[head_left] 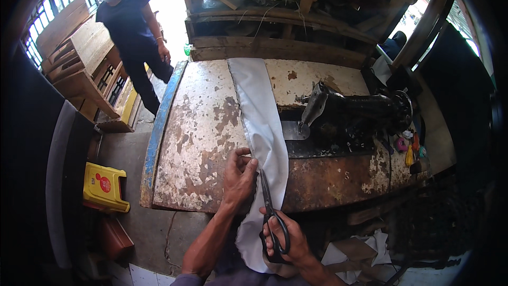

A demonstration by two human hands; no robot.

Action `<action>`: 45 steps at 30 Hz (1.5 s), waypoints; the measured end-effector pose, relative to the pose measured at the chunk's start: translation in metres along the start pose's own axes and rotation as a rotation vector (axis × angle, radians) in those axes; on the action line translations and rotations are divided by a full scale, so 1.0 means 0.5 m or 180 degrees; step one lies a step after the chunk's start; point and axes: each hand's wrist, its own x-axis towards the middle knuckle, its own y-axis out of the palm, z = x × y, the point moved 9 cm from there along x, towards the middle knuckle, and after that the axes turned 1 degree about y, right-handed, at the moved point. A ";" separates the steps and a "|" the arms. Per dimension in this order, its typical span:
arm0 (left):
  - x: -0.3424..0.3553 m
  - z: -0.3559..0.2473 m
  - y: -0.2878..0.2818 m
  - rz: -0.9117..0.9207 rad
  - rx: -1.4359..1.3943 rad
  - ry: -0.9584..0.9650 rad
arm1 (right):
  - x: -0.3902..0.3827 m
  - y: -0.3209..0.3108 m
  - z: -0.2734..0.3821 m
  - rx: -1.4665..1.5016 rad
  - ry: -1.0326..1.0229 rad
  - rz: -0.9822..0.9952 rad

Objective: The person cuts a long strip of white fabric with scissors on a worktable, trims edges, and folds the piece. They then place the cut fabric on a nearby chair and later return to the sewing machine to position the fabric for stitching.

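Observation:
A long strip of white fabric [258, 92] runs across the worn table and hangs over its front edge toward me. My left hand [241, 176] pinches the strip's left edge between thumb and fingers. Just below, my right hand [286, 235] grips black-handled scissors [268, 193], with fingers through the loops. The scissor blades point away from me and their tips lie at the fabric beside my left thumb. Whether the blades are parted is hard to make out. Right of the strip stands a black sewing machine [360, 108].
The peeling tabletop [196, 137] has a blue left edge [164, 122]. Thread spools [409, 153] sit at the right. A yellow stool [106, 186] stands on the floor at left, and fabric scraps [360, 254] lie below the table. A person [132, 32] stands far left, near wooden shelving [275, 47].

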 end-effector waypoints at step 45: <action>-0.050 0.010 0.015 -0.0110 -0.0337 -0.0213 | -0.084 -0.149 0.323 -0.5674 -0.2315 -0.3258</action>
